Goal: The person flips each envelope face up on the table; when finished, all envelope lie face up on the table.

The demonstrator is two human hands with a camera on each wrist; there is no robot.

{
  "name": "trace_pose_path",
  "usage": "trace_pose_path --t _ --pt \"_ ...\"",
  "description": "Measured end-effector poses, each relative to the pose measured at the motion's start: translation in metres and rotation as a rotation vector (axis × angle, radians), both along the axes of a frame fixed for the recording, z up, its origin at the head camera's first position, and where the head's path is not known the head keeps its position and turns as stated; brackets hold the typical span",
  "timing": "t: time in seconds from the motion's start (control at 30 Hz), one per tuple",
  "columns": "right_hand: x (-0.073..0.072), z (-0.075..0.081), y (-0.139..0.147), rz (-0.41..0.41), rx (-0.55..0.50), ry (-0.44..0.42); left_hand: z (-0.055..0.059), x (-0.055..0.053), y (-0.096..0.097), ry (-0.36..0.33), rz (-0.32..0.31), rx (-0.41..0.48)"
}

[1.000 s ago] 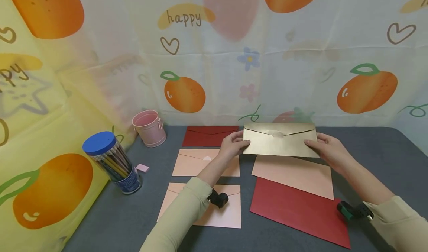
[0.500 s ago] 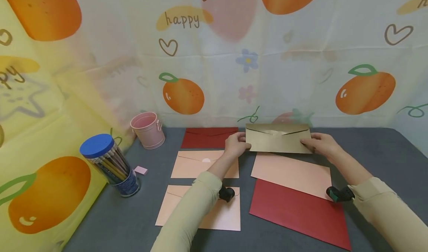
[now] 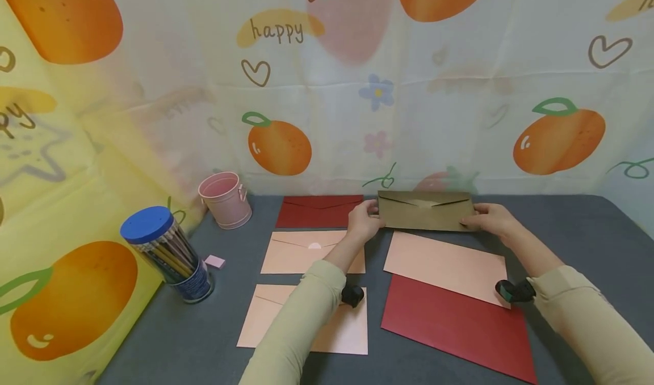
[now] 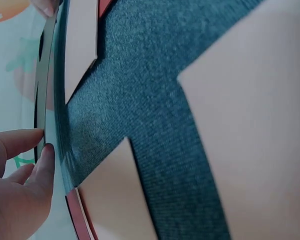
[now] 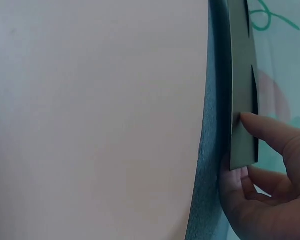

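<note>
A gold envelope, its pointed flap facing up, is held level near the table's back edge. My left hand pinches its left end between thumb and fingers; the left wrist view shows this left hand on the thin edge. At the other end, my right hand grips with the thumb on top and fingers below, as the right wrist view shows. Whether the envelope touches the table, I cannot tell. Just in front of it lies a peach envelope, overlapping a larger red envelope.
To the left, a column holds a dark red envelope, a peach envelope with a round seal and a pale pink envelope partly under my left forearm. Further left stand a pink bucket, a blue-lidded pencil jar and a pink eraser-like block.
Both hands have lowered the gold envelope slightly toward the table and away from me, and it now lies flatter and looks darker. The other envelopes have stayed in place.
</note>
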State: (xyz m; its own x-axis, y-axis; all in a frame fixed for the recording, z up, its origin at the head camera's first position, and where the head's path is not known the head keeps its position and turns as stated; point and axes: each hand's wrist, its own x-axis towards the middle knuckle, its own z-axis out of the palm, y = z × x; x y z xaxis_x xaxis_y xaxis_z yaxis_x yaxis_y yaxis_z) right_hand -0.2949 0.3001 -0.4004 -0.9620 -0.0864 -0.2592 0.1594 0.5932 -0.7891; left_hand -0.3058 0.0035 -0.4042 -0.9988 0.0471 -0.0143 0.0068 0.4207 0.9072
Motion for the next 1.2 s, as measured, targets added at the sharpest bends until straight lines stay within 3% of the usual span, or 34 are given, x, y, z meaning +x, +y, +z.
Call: trace_pose_path --t 0.43,0.83,1.2 --pt "0.001 0.001 -0.012 -0.044 0.166 0.058 -0.007 0.001 -0.001 0.015 -0.03 -0.09" --pt "0.002 -0.006 -0.008 -0.05 0.188 0.081 -0.011 0.002 -0.001 0.013 -0.057 -0.161" --pt "0.001 -0.009 -0.007 -0.059 0.221 0.105 -0.015 0.002 -0.003 0.107 -0.139 -0.273"
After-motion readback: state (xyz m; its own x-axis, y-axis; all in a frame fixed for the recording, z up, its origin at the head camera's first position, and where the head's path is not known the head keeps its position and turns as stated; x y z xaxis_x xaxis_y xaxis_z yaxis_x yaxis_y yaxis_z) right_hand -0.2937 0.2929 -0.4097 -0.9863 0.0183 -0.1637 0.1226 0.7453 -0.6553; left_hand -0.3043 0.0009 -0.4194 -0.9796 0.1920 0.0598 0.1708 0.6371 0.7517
